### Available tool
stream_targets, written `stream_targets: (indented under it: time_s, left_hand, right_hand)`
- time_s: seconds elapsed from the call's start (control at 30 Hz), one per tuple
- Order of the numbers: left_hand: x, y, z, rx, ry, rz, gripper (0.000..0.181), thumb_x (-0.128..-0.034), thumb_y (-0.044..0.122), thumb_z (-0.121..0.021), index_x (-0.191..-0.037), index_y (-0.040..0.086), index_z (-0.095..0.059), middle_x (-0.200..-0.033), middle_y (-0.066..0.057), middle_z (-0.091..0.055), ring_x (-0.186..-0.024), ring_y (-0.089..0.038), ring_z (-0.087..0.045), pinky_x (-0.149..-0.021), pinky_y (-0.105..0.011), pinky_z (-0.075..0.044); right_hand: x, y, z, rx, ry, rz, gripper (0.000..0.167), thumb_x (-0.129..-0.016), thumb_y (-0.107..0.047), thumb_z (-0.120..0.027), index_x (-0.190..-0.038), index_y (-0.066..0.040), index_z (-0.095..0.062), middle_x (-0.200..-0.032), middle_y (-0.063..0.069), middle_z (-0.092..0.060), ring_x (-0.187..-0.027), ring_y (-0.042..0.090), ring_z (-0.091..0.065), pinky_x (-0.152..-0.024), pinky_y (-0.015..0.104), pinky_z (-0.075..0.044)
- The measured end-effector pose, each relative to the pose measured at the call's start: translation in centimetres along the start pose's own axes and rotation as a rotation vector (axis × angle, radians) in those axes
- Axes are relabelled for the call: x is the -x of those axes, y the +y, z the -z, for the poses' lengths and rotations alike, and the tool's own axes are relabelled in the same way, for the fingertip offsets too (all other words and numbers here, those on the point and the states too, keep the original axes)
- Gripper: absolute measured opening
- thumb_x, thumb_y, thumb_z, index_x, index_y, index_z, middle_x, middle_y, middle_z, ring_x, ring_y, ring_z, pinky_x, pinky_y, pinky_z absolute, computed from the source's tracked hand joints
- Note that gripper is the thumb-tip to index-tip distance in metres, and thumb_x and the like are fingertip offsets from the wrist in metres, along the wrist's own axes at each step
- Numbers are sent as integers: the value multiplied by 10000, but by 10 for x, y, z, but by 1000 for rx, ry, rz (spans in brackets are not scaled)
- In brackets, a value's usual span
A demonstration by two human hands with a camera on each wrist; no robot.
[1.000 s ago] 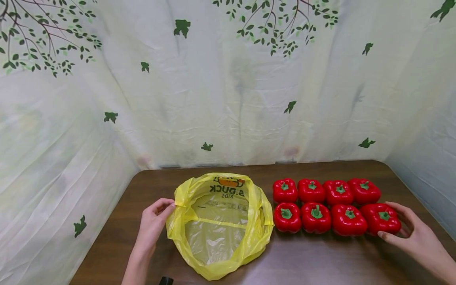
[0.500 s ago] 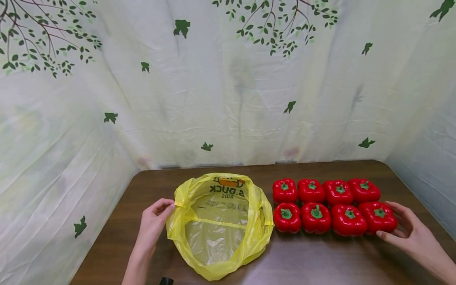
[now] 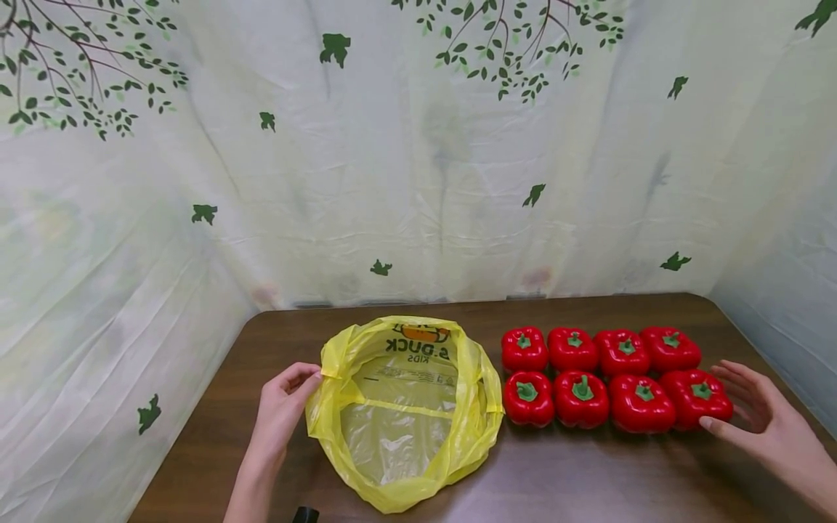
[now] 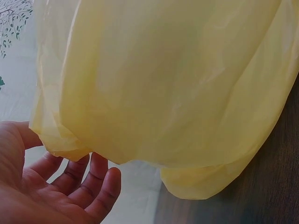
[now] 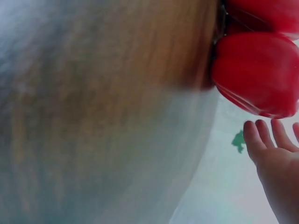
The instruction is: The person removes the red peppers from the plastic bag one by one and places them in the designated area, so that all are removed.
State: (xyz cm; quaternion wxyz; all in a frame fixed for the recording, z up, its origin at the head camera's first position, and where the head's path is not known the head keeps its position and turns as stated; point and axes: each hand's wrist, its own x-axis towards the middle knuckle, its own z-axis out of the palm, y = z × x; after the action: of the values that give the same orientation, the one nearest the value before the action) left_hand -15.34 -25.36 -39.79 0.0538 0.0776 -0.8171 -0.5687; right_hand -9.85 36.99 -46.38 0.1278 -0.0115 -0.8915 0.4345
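A yellow plastic bag [image 3: 480,443] stands with its mouth spread on the table, dark lettering inside its far wall. My left hand [image 3: 282,403] pinches its left rim between thumb and fingers; in the left wrist view the bag's thin side [image 4: 163,93] fills most of the picture. To the right sit red bell peppers in two rows, stems up. Around the right end of the front row, my right hand [image 3: 765,414] is spread loosely beside the last bell pepper [image 3: 686,410]. Its thumb tip overlaps that pepper in the head view; whether it touches is unclear.
The brown wooden table [image 3: 562,479] has a rounded far edge close to a pale curtain [image 3: 458,218] printed with leaves. A small black object [image 3: 305,515] shows at the near edge, left of the bag. The back row of peppers [image 3: 621,352] stands right behind the front one.
The front-right bell pepper has shifted slightly left against its neighbour. My right hand has since loosened and drawn a little to the right. The left hand stays at the bag's rim.
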Motion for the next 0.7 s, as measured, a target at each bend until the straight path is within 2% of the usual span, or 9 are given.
stream_targets:
  time_s: [0.07, 0.13, 0.2, 0.33, 0.43, 0.57, 0.7]
  left_hand:
    - [0, 1, 0, 1, -1, -4, 263, -981, 208, -615, -1120, -14, -640, -1043, -120, -611, -912, -216, -565, -808, -254, -481]
    - [1, 2, 1, 2, 1, -13, 266, -978, 213, -622, -1119, -13, -642, -1046, -122, -613, -912, -213, -569, -803, -252, -485]
    - [1, 3, 2, 3, 6, -26, 275, -974, 220, -631, -1117, -14, -644, -1042, -122, -614, -902, -205, -574, -791, -244, -491]
    - [3, 6, 4, 5, 19, -51, 288, -968, 230, -644, -1112, -18, -649, -1031, -118, -617, -879, -188, -581, -769, -231, -500]
    - [4, 8, 5, 5, 24, -66, 287, -972, 233, -637, -1112, -17, -651, -1033, -113, -618, -881, -183, -580, -771, -229, -497]
    - [5, 12, 5, 5, 21, -78, 283, -977, 231, -627, -1122, -10, -651, -1041, -102, -620, -893, -176, -582, -783, -227, -492]
    - [6, 15, 7, 5, 21, -86, 258, -986, 193, -606, -1137, -14, -644, -1055, -110, -613, -903, -179, -578, -786, -223, -494]
  right_hand:
    - [0, -4, 1, -7, 42, 43, 915, -858, -101, -765, -1564, -229, -197, -1487, 19, -359, -1175, -156, -319, -851, -17, -289]
    - [0, -10, 2, -9, 80, 77, 906, -845, -66, -771, -1554, -240, -233, -1454, -105, -377, -1143, -174, -328, -865, -18, -281]
    - [0, -16, 3, -9, 108, 96, 892, -837, -45, -772, -1545, -235, -262, -1420, -173, -379, -1135, -167, -336, -871, -19, -277]
    - [0, -33, 3, -2, 148, 114, 882, -819, -24, -782, -1530, -231, -303, -1420, -172, -385, -1169, -143, -341, -891, -19, -262]
    - [0, -50, 2, -10, 163, 156, 883, -793, 22, -788, -1517, -203, -334, -1424, -154, -397, -1203, -121, -348, -926, -9, -252]
    - [1, -74, 0, -22, 127, 187, 854, -802, 24, -780, -1512, -175, -348, -1408, -132, -413, -1175, -111, -380, -894, 14, -327]
    - [0, -99, -8, -13, 63, 172, 802, -851, -62, -762, -1518, -208, -340, -1410, -101, -411, -1150, -86, -402, -776, 34, -413]
